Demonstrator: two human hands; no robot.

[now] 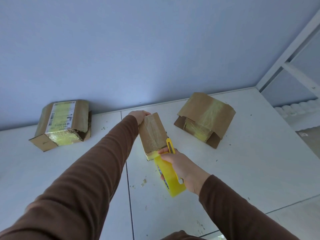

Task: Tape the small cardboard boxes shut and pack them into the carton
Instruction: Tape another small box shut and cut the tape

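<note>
Left hand (139,116), brown-sleeved, curled over far end of small cardboard box (152,134) at centre, gripping top edge. Right hand (180,168) closed round yellow tape roll (168,177) and yellow utility knife (170,146) together, thumb over roll's upper edge, knife pressed against box's right side at near corner. Strip of yellowish tape (152,155) stretched from roll onto box's near end, running on up along top face.

At 10 o'clock from held box, well apart: labelled box (61,124), flaps partly loose and torn, wide yellowish tape band over barcode label. At 2 o'clock, well apart: third box (205,118), top flap lifted and bowed, taped band across it, side flaps splayed.

All resting on white table (242,170), seam running from 12 to 6 o'clock just left of held box, small scraps (143,182) scattered at 6 o'clock. Pale blue wall (138,49) behind, at 12 o'clock. White frame (290,54) at 2 o'clock, far corner.
</note>
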